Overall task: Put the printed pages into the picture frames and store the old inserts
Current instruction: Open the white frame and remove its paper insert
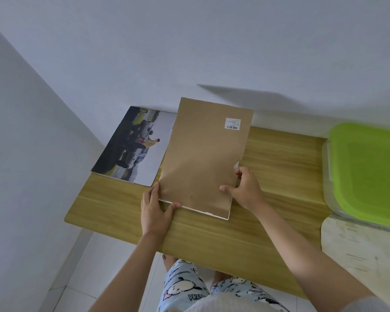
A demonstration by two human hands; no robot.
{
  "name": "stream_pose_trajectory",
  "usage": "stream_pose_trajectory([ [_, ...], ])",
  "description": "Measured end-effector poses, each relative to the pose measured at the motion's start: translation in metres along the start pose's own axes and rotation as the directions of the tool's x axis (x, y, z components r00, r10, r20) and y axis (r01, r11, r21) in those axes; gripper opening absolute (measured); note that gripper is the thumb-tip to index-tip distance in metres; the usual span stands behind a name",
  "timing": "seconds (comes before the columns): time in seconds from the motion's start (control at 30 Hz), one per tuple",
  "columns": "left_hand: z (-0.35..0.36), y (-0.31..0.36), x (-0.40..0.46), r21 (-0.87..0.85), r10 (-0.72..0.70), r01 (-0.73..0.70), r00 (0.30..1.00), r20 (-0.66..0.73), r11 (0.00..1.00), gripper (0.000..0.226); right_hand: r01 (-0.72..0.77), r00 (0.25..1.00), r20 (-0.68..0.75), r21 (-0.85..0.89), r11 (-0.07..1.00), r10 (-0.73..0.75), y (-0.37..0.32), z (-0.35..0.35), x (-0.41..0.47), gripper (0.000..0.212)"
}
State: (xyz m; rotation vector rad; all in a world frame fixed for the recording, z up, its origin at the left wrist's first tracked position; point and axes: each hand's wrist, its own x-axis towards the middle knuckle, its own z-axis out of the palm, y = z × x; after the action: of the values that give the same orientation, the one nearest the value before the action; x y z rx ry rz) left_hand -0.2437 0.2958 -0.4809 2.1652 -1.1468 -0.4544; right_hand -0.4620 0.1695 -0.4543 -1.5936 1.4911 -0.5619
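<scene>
A picture frame shows its brown backing board with a small white barcode label near the top right. It is tilted up from the wooden table, its white near edge resting low. My left hand grips the frame's near left corner. My right hand holds its right edge, thumb on the backing. To the left, a printed page with a dark car picture lies flat against the wall, partly hidden behind the frame.
A clear plastic bin with a green lid stands at the table's right end. A pale worn surface sits below it. White walls close the back and left. My legs in patterned shorts are under the table's near edge.
</scene>
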Motion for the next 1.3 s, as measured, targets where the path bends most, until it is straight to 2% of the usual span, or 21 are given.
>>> stream_pose_trajectory([
  [0.23, -0.006, 0.006, 0.01, 0.08, 0.035, -0.042, 0.996, 0.087, 0.996, 0.095, 0.089, 0.996, -0.003, 0.075, 0.993, -0.089, 0.0, -0.003, -0.016, 0.058],
  [0.33, -0.008, 0.007, 0.013, 0.068, 0.026, -0.033, 0.994, 0.103, 0.997, 0.095, 0.113, 0.994, -0.005, 0.13, 0.985, -0.113, 0.002, -0.002, -0.027, 0.065],
  [0.47, -0.01, 0.008, 0.019, 0.06, 0.023, -0.031, 0.992, 0.124, 0.998, 0.098, 0.145, 0.989, -0.001, 0.03, 0.989, -0.145, 0.016, 0.005, -0.04, 0.087],
  [0.7, -0.011, 0.009, 0.026, 0.032, -0.03, 0.025, 0.985, 0.172, 0.999, 0.103, 0.097, 0.993, -0.063, -0.01, 0.995, -0.097, 0.017, 0.018, -0.043, 0.09],
  [1.0, -0.027, 0.012, 0.03, -0.029, 0.07, -0.066, 0.986, 0.154, 0.997, 0.081, 0.13, 0.978, -0.165, -0.002, 0.991, -0.129, 0.006, 0.016, -0.046, 0.082],
  [1.13, -0.03, 0.03, 0.026, -0.107, 0.156, -0.141, 0.975, 0.158, 0.984, 0.083, 0.094, 0.979, -0.188, 0.078, 0.992, -0.078, 0.008, -0.001, -0.052, 0.075],
  [1.3, -0.008, 0.07, -0.001, -0.173, 0.193, -0.15, 0.943, 0.272, 0.974, 0.083, -0.016, 0.961, -0.273, 0.121, 0.993, 0.049, 0.036, -0.041, -0.071, 0.072],
])
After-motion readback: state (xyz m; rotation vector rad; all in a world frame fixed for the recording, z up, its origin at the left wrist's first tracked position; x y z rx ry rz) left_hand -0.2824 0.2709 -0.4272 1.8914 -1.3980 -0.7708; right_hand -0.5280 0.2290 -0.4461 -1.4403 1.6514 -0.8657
